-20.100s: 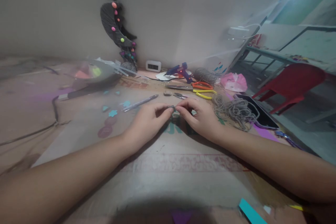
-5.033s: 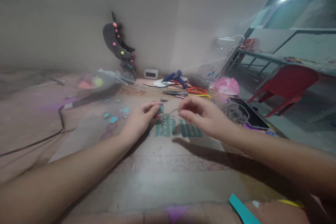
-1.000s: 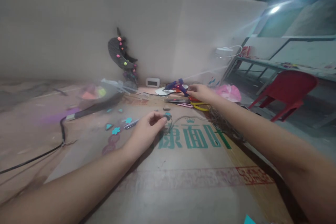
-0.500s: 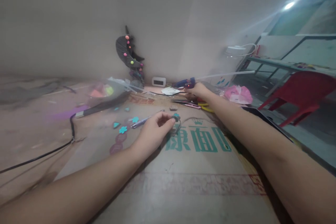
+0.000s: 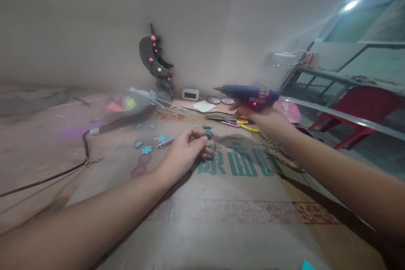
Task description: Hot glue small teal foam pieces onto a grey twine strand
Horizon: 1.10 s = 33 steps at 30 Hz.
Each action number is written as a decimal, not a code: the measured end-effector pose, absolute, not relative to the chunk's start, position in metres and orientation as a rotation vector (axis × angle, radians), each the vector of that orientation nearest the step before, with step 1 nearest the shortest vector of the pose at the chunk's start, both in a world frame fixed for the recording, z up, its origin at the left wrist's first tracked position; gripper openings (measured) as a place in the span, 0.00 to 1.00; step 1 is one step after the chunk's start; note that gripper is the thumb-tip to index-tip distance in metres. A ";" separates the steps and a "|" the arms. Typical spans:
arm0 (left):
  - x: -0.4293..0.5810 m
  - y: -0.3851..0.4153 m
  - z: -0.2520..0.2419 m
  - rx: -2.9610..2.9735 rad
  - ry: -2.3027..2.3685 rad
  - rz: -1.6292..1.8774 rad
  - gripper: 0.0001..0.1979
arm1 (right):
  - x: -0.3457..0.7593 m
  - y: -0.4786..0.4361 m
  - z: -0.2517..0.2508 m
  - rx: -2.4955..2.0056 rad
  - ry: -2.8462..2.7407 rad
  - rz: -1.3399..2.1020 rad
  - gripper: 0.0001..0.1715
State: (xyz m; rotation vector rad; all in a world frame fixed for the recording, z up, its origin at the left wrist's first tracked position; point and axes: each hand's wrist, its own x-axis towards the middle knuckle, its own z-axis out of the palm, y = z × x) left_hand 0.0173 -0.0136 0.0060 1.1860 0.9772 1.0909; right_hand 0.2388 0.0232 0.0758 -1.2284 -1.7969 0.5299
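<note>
My right hand is wrapped round the handle of a blue glue gun with a lit red light. Its nozzle points left, and a long clear glue stick juts out behind. My left hand pinches a small dark piece between thumb and finger; a bit of teal and a thin cord show at it, but its exact kind is unclear. Just left of this hand lie a pen and teal flower cut-outs. Printed cardboard is spread beneath both hands.
Against the wall stands a dark crescent ornament with coloured pompoms, beside a white digital clock. Yellow-handled scissors and a pink cutter lie beyond my hands. Twine is at right; a black cable runs left.
My right hand has lifted the glue gun and brought it right and nearer, uncovering round lids by the wall and the twine. My left hand keeps the small dark piece in nearly the same place.
</note>
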 end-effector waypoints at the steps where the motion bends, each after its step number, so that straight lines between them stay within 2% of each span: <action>1: 0.018 -0.014 0.007 1.180 0.964 1.085 0.04 | 0.239 0.014 0.071 -1.231 -1.795 0.530 0.10; 11: 0.014 -0.015 0.008 1.250 0.979 1.082 0.06 | 0.246 -0.021 0.030 -1.160 -1.913 0.446 0.12; 16: 0.012 -0.013 0.003 1.305 1.002 1.118 0.09 | 0.245 -0.024 0.024 -1.104 -1.937 0.513 0.10; 21: 0.012 -0.014 0.001 1.339 1.002 1.136 0.11 | 0.245 -0.025 0.016 -1.232 -1.973 0.418 0.13; 33: 0.012 -0.018 0.004 1.392 1.038 1.149 0.09 | 0.239 -0.025 0.018 -1.251 -2.006 0.247 0.18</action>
